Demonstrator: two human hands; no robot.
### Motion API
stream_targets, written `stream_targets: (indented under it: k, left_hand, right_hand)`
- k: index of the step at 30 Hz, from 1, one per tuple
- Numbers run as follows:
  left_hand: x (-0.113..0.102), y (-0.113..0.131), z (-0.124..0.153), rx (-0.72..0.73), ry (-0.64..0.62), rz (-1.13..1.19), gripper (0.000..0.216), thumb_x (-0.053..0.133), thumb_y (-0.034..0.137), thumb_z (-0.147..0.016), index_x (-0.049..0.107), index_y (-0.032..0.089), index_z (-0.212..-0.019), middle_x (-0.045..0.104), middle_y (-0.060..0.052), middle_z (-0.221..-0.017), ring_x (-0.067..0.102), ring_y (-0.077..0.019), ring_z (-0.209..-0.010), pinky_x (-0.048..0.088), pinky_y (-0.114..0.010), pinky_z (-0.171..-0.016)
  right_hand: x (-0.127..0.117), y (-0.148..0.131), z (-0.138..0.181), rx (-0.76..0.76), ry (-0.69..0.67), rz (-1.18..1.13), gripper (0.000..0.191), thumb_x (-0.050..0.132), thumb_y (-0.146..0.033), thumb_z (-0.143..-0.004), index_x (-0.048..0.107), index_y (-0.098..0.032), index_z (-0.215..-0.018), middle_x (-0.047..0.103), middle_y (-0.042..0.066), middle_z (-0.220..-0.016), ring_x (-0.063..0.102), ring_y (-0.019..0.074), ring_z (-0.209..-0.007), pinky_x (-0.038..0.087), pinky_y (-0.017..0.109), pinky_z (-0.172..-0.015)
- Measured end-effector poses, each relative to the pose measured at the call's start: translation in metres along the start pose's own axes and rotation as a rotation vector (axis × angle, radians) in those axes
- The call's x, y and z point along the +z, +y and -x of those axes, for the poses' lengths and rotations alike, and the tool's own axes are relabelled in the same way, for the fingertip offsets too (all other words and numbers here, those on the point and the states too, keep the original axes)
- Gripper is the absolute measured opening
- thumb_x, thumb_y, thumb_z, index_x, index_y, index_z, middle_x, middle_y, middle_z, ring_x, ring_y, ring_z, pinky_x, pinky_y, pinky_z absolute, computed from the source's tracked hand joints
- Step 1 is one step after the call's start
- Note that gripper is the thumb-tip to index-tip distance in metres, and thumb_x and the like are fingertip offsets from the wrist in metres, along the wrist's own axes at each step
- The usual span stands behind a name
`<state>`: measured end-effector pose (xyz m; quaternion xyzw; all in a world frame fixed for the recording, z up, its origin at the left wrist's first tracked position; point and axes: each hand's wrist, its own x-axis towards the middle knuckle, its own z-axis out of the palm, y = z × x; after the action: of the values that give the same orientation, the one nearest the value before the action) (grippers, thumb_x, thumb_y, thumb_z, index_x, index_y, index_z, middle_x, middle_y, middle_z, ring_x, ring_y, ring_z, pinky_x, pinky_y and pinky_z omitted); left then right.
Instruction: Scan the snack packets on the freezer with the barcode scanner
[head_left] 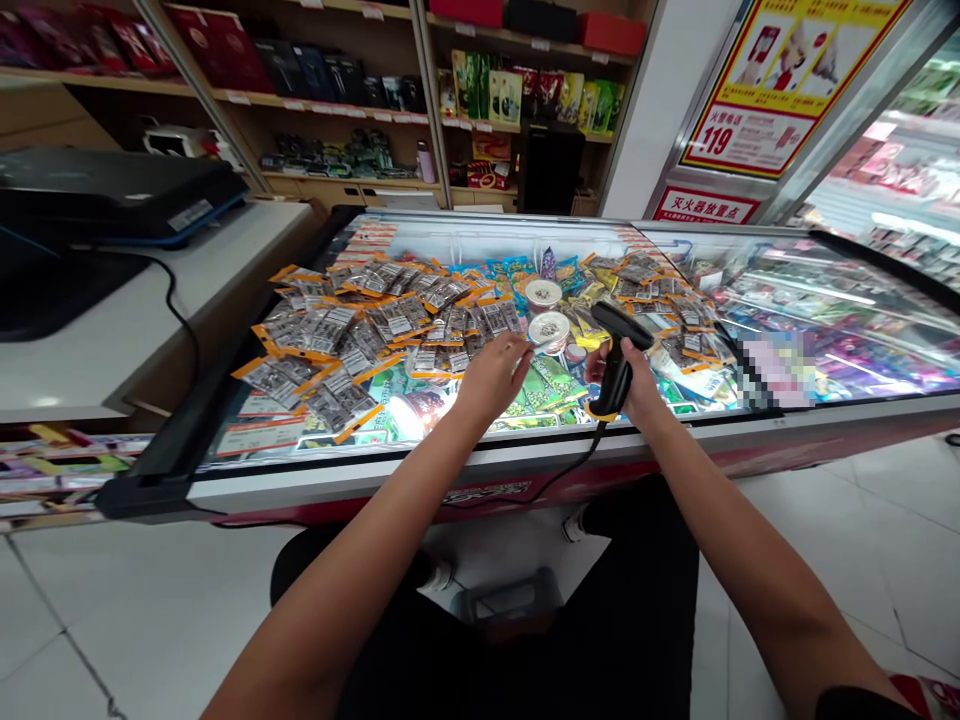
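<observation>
My right hand (pixel 642 388) is wrapped round a black barcode scanner (pixel 618 370) with yellow trim, held upright above the chest freezer (pixel 420 462). A cable runs down from its handle. To the left of it, my left hand (pixel 493 378) hovers over the glass lid with its fingers drawn together. A small pale thing may be at its fingertips; I cannot make it out. Many clear packets with orange edges (pixel 330 330) lie piled on the glass to the left. More such packets (pixel 694 318) are spread to the right. Round white-topped tubs (pixel 543 293) show between the piles.
A counter (pixel 67 350) with a black device (pixel 127 195) stands at the left. Behind the freezer are shelves (pixel 322 105) of boxes and bags. Red and yellow signs (pixel 787 85) hang at the right. A grey plastic stool or bin (pixel 510 598) is on the floor between my legs.
</observation>
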<state>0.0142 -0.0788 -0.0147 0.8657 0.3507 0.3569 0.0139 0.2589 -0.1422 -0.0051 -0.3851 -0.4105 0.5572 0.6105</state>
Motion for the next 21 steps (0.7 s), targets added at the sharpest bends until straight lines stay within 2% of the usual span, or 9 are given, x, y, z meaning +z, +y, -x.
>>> stream_targets:
  k: [3, 6, 8, 10, 12, 14, 17, 21]
  left_hand:
    - [0.002, -0.004, -0.002, -0.19, 0.173, 0.137, 0.031, 0.047, 0.03, -0.104, 0.055, 0.018, -0.13, 0.065, -0.011, -0.108, 0.065, -0.0205, -0.091, 0.054, -0.035, -0.081]
    - [-0.003, -0.006, -0.001, -0.242, 0.211, 0.016, 0.047, 0.057, 0.028, -0.097, 0.045, 0.017, -0.141, 0.06, -0.017, -0.123, 0.063, -0.0276, -0.107, 0.052, -0.042, -0.088]
    - [-0.009, -0.007, 0.002, -0.166, 0.139, -0.105, 0.037, 0.06, 0.024, -0.093, 0.055, 0.017, -0.129, 0.056, -0.019, -0.13, 0.058, -0.0327, -0.118, 0.048, -0.048, -0.095]
    - [-0.016, -0.007, 0.005, -0.02, -0.027, -0.118, 0.02, 0.058, 0.022, -0.093, 0.061, 0.019, -0.113, 0.06, -0.016, -0.125, 0.059, -0.0314, -0.116, 0.048, -0.047, -0.096]
    - [-0.02, -0.005, 0.008, 0.122, -0.202, -0.069, 0.017, 0.055, 0.023, -0.094, 0.062, 0.02, -0.11, 0.063, -0.013, -0.12, 0.061, -0.0281, -0.113, 0.049, -0.043, -0.094]
    - [-0.02, -0.002, 0.01, 0.192, -0.3, -0.069, 0.027, 0.053, 0.028, -0.096, 0.061, 0.02, -0.121, 0.061, -0.014, -0.129, 0.059, -0.0288, -0.119, 0.048, -0.043, -0.097]
    - [-0.016, 0.01, 0.013, 0.204, -0.351, -0.145, 0.049, 0.053, 0.038, -0.097, 0.051, 0.019, -0.143, 0.048, -0.019, -0.148, 0.052, -0.0352, -0.13, 0.046, -0.048, -0.101]
    - [-0.008, 0.024, 0.014, 0.208, -0.367, -0.207, 0.059, 0.047, 0.047, -0.1, 0.046, 0.016, -0.15, 0.045, -0.023, -0.151, 0.05, -0.0391, -0.13, 0.042, -0.051, -0.103]
  right_hand:
    - [0.001, -0.007, 0.0, 0.026, 0.075, -0.077, 0.042, 0.065, -0.065, -0.086, 0.06, -0.024, -0.084, 0.061, 0.001, -0.07, 0.058, 0.0156, -0.061, 0.049, 0.028, -0.059]
    - [0.002, -0.009, -0.003, 0.062, 0.119, -0.087, 0.042, 0.067, -0.065, -0.084, 0.059, -0.023, -0.083, 0.057, -0.001, -0.064, 0.053, 0.0145, -0.056, 0.046, 0.027, -0.053]
    - [0.001, -0.008, -0.004, 0.097, 0.116, -0.054, 0.042, 0.069, -0.064, -0.083, 0.058, -0.023, -0.082, 0.055, -0.002, -0.061, 0.052, 0.0143, -0.052, 0.044, 0.027, -0.051]
    - [0.001, -0.006, -0.003, 0.148, 0.082, 0.002, 0.043, 0.069, -0.064, -0.083, 0.058, -0.023, -0.083, 0.053, -0.002, -0.058, 0.05, 0.0138, -0.049, 0.042, 0.027, -0.048]
    - [0.0, -0.006, 0.0, 0.203, 0.033, 0.064, 0.043, 0.07, -0.064, -0.083, 0.06, -0.022, -0.086, 0.053, -0.003, -0.057, 0.049, 0.0135, -0.047, 0.04, 0.026, -0.046]
    - [0.001, -0.009, 0.004, 0.251, -0.012, 0.114, 0.044, 0.069, -0.064, -0.084, 0.062, -0.022, -0.091, 0.053, -0.002, -0.057, 0.05, 0.0136, -0.047, 0.04, 0.026, -0.045]
    - [0.005, -0.015, 0.009, 0.333, -0.06, 0.114, 0.044, 0.068, -0.064, -0.085, 0.063, -0.021, -0.091, 0.053, -0.003, -0.057, 0.048, 0.0127, -0.047, 0.041, 0.026, -0.045]
    - [0.013, -0.023, 0.009, 0.421, -0.089, 0.067, 0.045, 0.066, -0.065, -0.086, 0.063, -0.02, -0.087, 0.052, -0.002, -0.056, 0.045, 0.0116, -0.046, 0.04, 0.025, -0.044]
